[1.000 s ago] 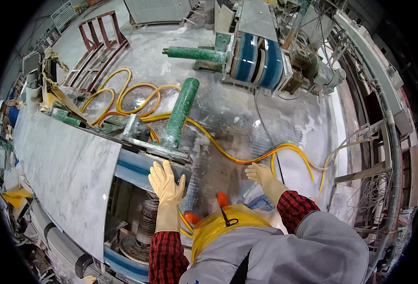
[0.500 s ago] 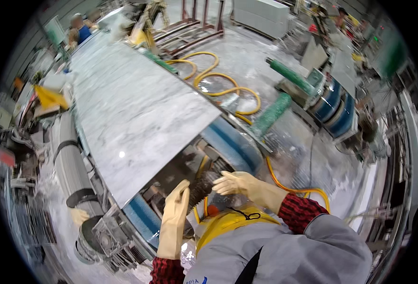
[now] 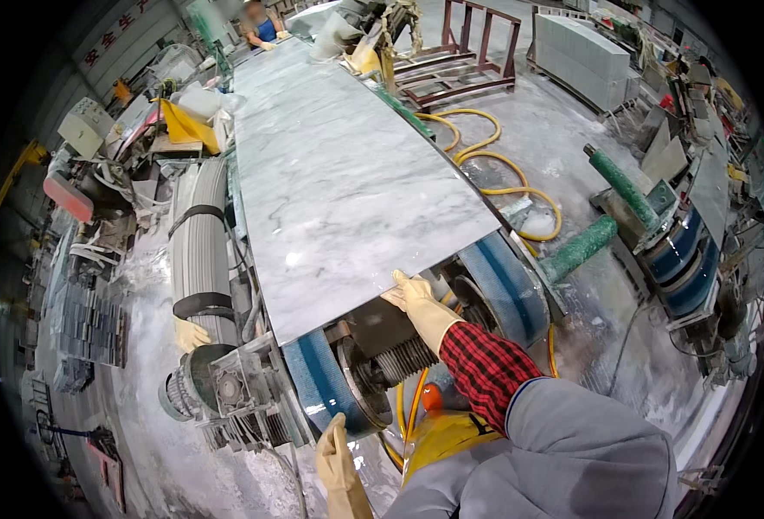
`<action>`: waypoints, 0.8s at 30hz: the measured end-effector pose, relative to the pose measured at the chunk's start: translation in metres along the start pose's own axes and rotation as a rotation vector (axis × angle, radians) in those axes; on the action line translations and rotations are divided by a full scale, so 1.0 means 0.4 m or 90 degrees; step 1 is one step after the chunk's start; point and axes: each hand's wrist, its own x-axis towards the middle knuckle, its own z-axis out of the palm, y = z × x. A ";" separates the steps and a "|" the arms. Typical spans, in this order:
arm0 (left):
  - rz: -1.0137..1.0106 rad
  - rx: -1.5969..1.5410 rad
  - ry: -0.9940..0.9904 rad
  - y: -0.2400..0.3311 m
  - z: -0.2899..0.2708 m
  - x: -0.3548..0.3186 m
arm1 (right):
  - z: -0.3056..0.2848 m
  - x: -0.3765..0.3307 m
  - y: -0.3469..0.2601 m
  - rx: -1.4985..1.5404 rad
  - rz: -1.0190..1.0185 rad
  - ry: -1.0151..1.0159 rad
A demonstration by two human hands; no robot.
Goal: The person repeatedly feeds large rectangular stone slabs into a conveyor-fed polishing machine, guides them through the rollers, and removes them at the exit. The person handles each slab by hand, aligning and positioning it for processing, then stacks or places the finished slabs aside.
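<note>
The likely heavy, brittle slab point(image 3: 356, 190) suits edge holds: right hand point(image 3: 415, 298) touching there, grip unclear; left hand point(image 3: 337, 458) half-curled, empty.

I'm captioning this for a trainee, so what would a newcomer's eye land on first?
A long white stone slab with grey veins fills the middle, the cream-gloved right hand at its near edge. Wide blue belts curve beneath, and a looping yellow hose lies on the floor to the right.
</note>
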 end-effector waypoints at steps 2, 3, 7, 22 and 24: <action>-0.005 0.015 0.026 0.045 0.020 -0.046 | -0.019 -0.015 0.014 -0.052 -0.003 0.041; 0.009 0.022 0.017 0.025 0.011 -0.039 | -0.034 -0.026 0.018 -0.054 -0.003 0.039; 0.072 -0.008 -0.028 -0.029 -0.006 0.016 | -0.120 -0.172 0.018 -0.063 0.022 0.014; 0.289 0.253 -0.300 0.352 0.277 0.273 | -0.534 -0.626 -0.076 -0.254 0.216 -0.216; 0.317 0.421 -0.330 0.339 0.186 0.430 | -0.335 -0.688 -0.203 -0.248 0.283 -0.094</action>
